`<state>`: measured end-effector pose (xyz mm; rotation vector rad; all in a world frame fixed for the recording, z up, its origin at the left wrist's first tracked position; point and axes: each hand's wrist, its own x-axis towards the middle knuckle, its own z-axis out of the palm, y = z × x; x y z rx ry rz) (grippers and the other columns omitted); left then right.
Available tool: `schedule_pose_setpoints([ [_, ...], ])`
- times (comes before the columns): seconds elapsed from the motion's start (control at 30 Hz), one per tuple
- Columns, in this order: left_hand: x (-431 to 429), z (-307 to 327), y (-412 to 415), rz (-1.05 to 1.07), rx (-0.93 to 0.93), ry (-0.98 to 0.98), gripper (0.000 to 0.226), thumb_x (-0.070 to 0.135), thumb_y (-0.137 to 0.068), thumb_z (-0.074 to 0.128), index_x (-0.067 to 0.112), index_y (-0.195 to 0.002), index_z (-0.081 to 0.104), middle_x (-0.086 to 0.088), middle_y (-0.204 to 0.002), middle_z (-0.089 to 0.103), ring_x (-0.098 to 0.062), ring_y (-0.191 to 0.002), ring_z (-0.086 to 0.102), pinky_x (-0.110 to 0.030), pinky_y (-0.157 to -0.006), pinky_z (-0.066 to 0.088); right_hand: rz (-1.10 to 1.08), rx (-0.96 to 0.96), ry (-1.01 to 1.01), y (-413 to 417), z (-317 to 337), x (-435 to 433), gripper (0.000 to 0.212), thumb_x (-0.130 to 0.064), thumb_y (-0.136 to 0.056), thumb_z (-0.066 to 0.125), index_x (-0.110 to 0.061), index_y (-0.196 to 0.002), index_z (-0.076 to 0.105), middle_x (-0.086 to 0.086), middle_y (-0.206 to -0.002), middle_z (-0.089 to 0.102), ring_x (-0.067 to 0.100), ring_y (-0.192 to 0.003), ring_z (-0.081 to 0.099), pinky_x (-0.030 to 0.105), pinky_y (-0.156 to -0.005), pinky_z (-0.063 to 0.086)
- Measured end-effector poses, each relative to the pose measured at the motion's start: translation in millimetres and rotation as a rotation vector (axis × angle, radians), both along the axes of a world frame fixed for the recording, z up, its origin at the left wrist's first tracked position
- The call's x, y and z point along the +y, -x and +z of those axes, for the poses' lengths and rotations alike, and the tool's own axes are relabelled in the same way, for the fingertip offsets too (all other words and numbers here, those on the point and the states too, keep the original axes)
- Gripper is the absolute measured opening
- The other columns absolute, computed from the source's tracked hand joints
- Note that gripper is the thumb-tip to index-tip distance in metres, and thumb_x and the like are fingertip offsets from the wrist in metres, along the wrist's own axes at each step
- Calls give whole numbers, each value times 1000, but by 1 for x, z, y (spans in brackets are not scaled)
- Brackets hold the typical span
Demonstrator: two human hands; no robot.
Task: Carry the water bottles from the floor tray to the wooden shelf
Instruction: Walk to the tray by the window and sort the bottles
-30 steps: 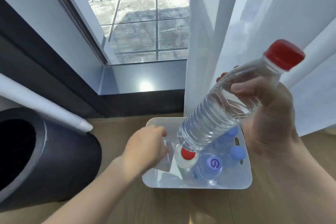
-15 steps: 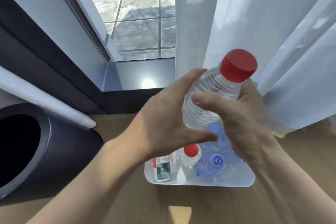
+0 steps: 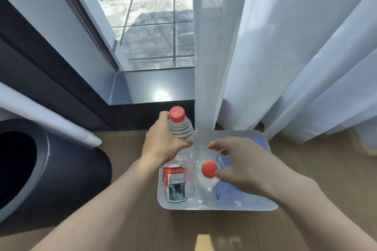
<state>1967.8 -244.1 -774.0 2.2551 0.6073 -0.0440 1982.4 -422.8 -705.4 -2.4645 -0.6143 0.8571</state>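
A white tray (image 3: 271,206) sits on the wooden floor below the curtain. My left hand (image 3: 163,144) is shut on a clear red-capped water bottle (image 3: 179,126), held upright over the tray's left side. My right hand (image 3: 242,165) hovers over the tray with fingers spread, holding nothing, just right of a second red-capped bottle (image 3: 209,171) that stands in the tray. A labelled bottle (image 3: 176,185) lies along the tray's left wall. Blue-tinted bottles (image 3: 226,191) are partly hidden under my right hand. The wooden shelf is out of view.
A dark round bin (image 3: 40,173) stands on the floor at the left. A white rolled tube (image 3: 51,120) leans behind it. White sheer curtains (image 3: 285,57) hang right behind the tray. A dark window sill (image 3: 151,89) and glass door lie beyond.
The red-capped bottle passed from my right hand to my left hand and moved down and left. My right hand let go and dropped over the tray with its fingers spread.
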Motion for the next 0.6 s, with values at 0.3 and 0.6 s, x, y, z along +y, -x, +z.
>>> schedule_pose_setpoints([
  [0.3,5,-27,7,-56,142,103,63,14,-65,84,25,-112,43,7,-99,56,-14,-93,56,-23,-77,41,135,-135,115,10,-46,7,35,-19,-78,65,-23,-112,59,-2,-117,63,21,-105,60,36,-87,51],
  [0.6,15,41,12,-266,547,-365,66,38,-75,71,14,-130,45,-6,-127,60,-24,-111,59,-34,-84,49,-9,-141,41,6,-55,7,9,-6,-85,50,-14,-89,50,0,-99,68,17,-94,64,31,-74,48],
])
